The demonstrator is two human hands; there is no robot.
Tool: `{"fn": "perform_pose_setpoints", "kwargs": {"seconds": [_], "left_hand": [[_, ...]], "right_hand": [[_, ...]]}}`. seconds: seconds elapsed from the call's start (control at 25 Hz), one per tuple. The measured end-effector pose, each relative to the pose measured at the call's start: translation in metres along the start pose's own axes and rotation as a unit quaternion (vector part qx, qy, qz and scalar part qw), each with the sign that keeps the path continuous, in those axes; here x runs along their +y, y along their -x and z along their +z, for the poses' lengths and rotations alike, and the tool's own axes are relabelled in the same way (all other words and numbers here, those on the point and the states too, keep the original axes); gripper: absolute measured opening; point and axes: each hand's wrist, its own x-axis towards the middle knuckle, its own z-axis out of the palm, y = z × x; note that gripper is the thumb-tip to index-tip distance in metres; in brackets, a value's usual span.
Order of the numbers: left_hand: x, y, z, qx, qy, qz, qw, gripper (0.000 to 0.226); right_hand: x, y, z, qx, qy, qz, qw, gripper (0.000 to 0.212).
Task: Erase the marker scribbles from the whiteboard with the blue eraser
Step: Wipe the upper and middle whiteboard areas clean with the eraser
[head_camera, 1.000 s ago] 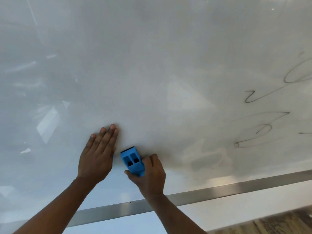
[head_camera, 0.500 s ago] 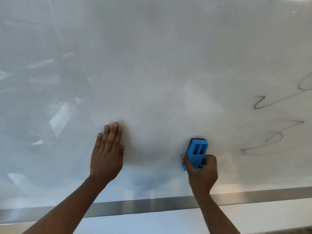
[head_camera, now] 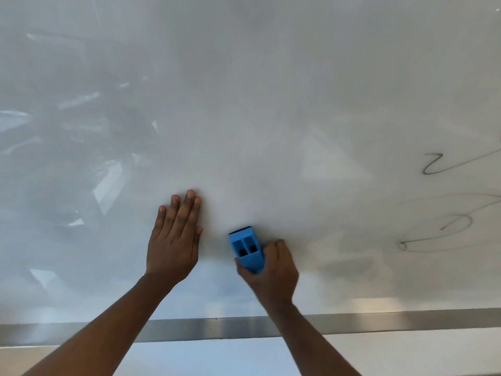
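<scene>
We note the left hand (head_camera: 173, 246) flat on the whiteboard (head_camera: 271, 104), fingers straight, together; right hand (head_camera: 273, 270) fingers curled round the blue eraser (head_camera: 246, 249) — pressed on the board. Scribbles (head_camera: 439, 234) remain well right.

**Blue on a pale board**

The eraser (head_camera: 247, 252) is bright blue with a black strip along its top edge. The whiteboard (head_camera: 271, 104) is glossy greyish white, with thin dark looping marker scribbles (head_camera: 433, 166) at the right. Its bottom frame (head_camera: 189, 328) is silver-grey.
</scene>
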Motion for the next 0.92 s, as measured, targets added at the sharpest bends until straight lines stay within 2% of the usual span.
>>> {"fn": "perform_pose_setpoints", "kwargs": {"seconds": [0.2,0.36,0.44,0.56,0.68,0.76,0.92], "left_hand": [[0.007,0.003,0.008,0.022,0.013,-0.018,1.0,0.074],[0.012,0.005,0.005,0.015,0.021,-0.021,0.999,0.073],[0.012,0.006,0.002,0.005,0.021,-0.019,1.0,0.073],[0.008,0.006,-0.005,-0.017,0.02,-0.016,1.0,0.072],[0.001,0.011,-0.008,-0.024,0.013,-0.005,1.0,0.072],[-0.001,0.01,-0.007,-0.015,0.008,-0.001,1.0,0.073],[0.012,0.003,-0.003,0.001,0.01,-0.008,1.0,0.075]], "right_hand": [[0.064,-0.011,-0.045,0.03,0.01,0.13,0.991,0.065],[0.053,-0.006,-0.053,0.048,-0.026,0.206,0.977,0.066],[0.027,-0.003,-0.04,0.039,-0.044,0.159,0.985,0.064],[-0.019,-0.006,-0.013,0.001,-0.038,0.023,0.999,0.058],[-0.024,-0.013,-0.006,-0.005,0.008,-0.074,0.997,0.055],[0.003,-0.02,-0.02,0.008,0.022,-0.063,0.998,0.054],[0.071,-0.036,-0.07,0.054,0.019,0.056,0.997,0.059]]}}
